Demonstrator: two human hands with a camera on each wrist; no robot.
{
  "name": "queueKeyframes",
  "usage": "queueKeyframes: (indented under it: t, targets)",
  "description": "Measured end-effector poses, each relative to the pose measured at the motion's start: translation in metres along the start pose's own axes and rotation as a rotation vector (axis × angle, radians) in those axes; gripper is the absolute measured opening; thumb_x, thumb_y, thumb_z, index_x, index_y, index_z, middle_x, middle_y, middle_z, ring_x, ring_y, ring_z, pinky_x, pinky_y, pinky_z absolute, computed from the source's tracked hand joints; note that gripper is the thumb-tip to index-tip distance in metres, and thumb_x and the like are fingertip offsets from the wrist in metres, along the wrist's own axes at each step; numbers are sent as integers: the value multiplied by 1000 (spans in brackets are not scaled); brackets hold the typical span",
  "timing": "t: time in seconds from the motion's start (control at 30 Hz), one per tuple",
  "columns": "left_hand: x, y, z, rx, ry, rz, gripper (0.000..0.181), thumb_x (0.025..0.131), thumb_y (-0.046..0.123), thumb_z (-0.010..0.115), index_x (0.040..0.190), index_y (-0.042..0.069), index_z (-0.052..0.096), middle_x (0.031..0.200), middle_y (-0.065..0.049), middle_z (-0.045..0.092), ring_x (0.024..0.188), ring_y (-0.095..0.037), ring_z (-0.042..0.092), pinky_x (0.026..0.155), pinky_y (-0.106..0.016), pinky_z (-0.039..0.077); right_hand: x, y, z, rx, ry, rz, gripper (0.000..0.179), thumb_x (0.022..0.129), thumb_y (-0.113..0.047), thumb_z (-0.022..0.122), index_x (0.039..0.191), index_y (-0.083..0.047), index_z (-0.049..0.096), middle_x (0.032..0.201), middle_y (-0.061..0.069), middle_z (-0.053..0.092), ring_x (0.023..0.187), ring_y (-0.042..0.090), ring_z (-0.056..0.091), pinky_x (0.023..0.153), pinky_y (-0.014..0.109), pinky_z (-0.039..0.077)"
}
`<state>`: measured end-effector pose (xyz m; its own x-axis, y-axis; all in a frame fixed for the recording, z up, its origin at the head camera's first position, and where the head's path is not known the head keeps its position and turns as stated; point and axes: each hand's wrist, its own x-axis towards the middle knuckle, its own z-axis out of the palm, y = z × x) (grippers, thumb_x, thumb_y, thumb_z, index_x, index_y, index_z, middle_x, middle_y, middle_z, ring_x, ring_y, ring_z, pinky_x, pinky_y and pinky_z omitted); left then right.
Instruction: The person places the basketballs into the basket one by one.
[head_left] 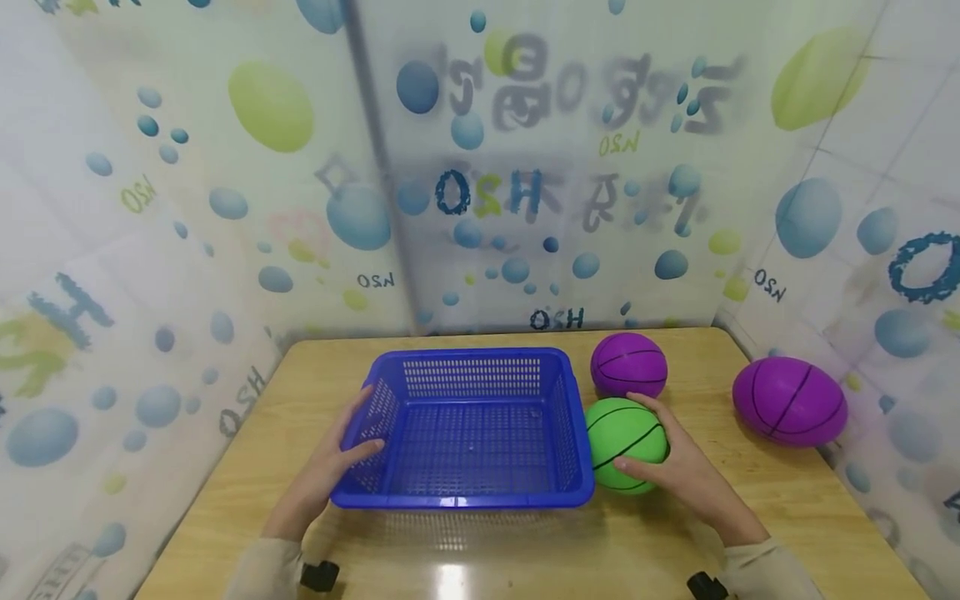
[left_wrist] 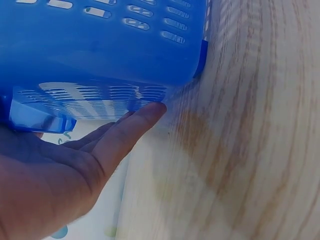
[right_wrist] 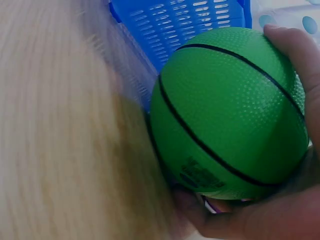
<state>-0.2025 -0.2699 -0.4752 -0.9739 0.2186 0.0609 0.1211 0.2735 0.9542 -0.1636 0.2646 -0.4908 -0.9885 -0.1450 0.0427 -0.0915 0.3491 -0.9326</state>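
A blue plastic basket (head_left: pixel 465 502) with slotted walls stands on the wooden table, its inside bare. My left hand (head_left: pixel 330 462) holds its left side, the thumb over the rim and the fingers along the outer wall. In the left wrist view the fingers (left_wrist: pixel 132 127) stretch along the slotted wall, low near the tabletop. My right hand (head_left: pixel 686 467) grips a green ball (head_left: pixel 626 446) with black lines, just right of the basket. The right wrist view shows the green ball (right_wrist: pixel 225 115) between thumb and fingers, low over the wood, overlapping the basket wall (right_wrist: pixel 150 30).
Behind the green ball sits a purple ball (head_left: pixel 628 367) with black lines. Another purple ball (head_left: pixel 789 402) lies at the table's right edge. Patterned curtains (head_left: pixel 465 275) enclose the wooden table (head_left: pixel 300 375) at the back and both sides.
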Motion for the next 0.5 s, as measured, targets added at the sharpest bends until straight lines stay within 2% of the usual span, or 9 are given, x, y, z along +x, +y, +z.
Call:
queueKeyframes:
  t: [0.5]
  targets:
    - [0,-1,-1,-7,-12,-13,88,106,13,71,179,24,22,186,-20,10,166,-55,17,128,-80,15,-2,-6,0,53,-37,20,100,96,-19,88,172,-26,24,161,29,45,127,41,63,95,45,58]
